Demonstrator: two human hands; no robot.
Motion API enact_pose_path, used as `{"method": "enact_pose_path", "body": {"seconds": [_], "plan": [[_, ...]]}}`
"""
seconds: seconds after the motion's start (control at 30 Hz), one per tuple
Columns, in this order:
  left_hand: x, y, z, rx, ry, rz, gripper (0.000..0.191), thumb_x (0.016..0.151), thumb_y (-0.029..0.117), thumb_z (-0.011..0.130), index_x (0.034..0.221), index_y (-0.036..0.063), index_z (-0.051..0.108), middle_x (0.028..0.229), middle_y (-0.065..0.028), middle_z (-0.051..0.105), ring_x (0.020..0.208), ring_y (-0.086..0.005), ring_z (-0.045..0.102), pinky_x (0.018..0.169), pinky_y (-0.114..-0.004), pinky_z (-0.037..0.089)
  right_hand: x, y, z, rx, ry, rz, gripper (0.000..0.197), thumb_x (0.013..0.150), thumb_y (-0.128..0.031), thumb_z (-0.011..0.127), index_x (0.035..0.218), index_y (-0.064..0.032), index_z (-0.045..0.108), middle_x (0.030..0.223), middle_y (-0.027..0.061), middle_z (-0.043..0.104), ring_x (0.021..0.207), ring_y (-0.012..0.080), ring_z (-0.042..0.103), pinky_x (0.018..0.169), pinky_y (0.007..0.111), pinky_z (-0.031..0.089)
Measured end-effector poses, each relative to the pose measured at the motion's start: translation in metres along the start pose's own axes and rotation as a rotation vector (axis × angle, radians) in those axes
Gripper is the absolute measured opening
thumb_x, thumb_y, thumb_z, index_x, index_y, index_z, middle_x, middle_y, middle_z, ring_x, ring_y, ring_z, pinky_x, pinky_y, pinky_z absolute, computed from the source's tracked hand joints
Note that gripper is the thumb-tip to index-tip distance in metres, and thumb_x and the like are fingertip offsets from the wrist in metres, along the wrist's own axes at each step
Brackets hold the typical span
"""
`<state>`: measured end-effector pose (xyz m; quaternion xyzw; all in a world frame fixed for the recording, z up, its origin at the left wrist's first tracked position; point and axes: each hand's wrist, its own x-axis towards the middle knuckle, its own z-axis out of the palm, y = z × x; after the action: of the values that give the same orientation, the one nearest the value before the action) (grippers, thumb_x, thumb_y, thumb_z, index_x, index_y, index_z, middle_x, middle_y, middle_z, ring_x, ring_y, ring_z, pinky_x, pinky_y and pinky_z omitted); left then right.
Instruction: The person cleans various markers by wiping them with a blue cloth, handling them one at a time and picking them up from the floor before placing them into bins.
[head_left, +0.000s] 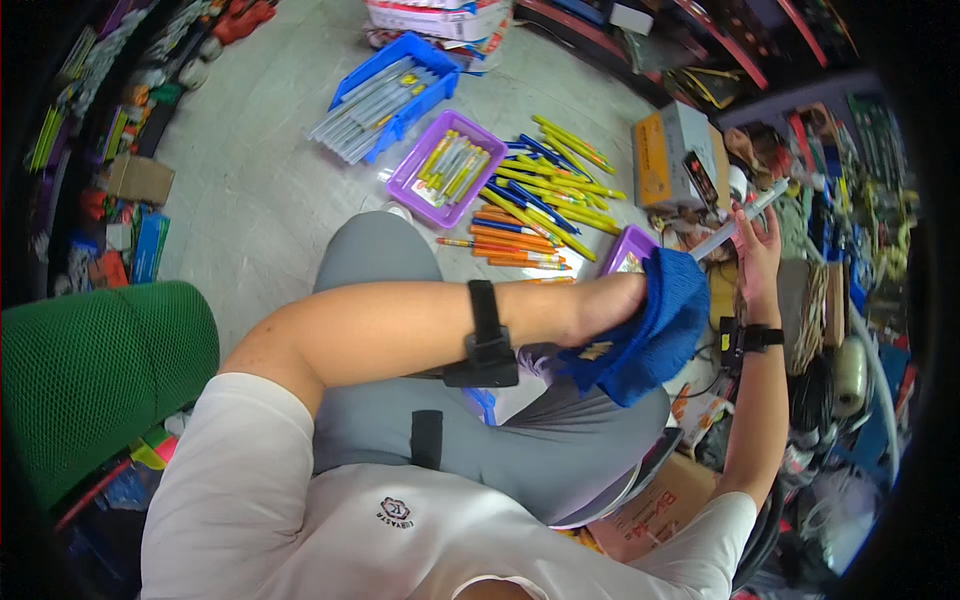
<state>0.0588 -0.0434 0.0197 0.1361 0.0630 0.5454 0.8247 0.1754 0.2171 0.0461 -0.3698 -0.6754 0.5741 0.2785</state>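
Note:
My left hand (615, 300) reaches across my lap with its fingers hidden in a blue cloth (667, 315). My right hand (757, 232), raised at the right, has its fingers around a long, translucent plastic tube (724, 236). The tube slants down, and its lower end meets the cloth. Beyond my left arm, yellow tubes (566, 180), dark blue tubes (536, 206) and orange tubes (517, 244) lie loose on the floor. A purple plastic basket (399, 180) holds shorter yellow and clear sticks. Grey translucent tubes (367, 112) lie in and over a blue plastic bin (446, 71).
A second purple basket (624, 244) is partly hidden behind the cloth. An orange and white carton (660, 161) stands near my right hand, beside crowded goods at the right. A green mesh roll (112, 375) lies at the left. A cardboard box (652, 510) is by my right thigh.

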Motion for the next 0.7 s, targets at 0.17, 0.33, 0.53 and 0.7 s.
{"method": "enact_pose_path", "body": {"seconds": [0.17,0.33,0.53,0.7], "plan": [[0.002,0.020,0.013,-0.261,0.053,0.114,0.048,0.085,0.048,0.037,0.094,0.0057,0.057,0.078,-0.0097,0.061,0.063,-0.0167,0.059,0.055,-0.029,0.050,0.091,0.020,0.060,-0.331,-0.211,-0.070,0.061,0.077,-0.017,0.063,0.126,-0.0051,0.029,0.097,0.0090,0.057,0.088,0.0141,0.054,0.072,0.027,0.044],[-0.014,0.027,0.001,-0.370,0.201,0.308,0.053,0.083,0.055,0.033,0.097,0.0098,0.058,0.084,-0.0072,0.062,0.071,-0.0178,0.061,0.061,-0.030,0.051,0.132,0.084,0.213,-0.198,-0.405,-0.032,0.070,0.074,-0.008,0.063,0.127,-0.0021,0.019,0.086,0.0132,0.057,0.073,0.0171,0.057,0.064,0.028,0.049],[-0.026,0.032,0.002,-0.459,0.393,0.503,0.043,0.088,0.045,0.034,0.103,0.0092,0.053,0.084,-0.0028,0.059,0.075,-0.0118,0.057,0.066,-0.025,0.048,0.077,0.234,0.358,-0.007,-0.385,0.280,0.062,0.073,-0.009,0.065,0.120,0.0047,0.028,0.081,0.0108,0.057,0.064,0.0162,0.056,0.055,0.028,0.047],[-0.031,0.035,0.001,-0.505,0.679,0.517,0.044,0.088,0.045,0.034,0.106,0.0089,0.051,0.086,-0.0026,0.059,0.076,-0.0115,0.057,0.066,-0.025,0.048,0.037,0.309,0.400,-0.100,-0.353,0.460,0.061,0.071,-0.005,0.065,0.120,0.0045,0.032,0.078,0.0090,0.056,0.065,0.0164,0.057,0.055,0.027,0.050]]}}
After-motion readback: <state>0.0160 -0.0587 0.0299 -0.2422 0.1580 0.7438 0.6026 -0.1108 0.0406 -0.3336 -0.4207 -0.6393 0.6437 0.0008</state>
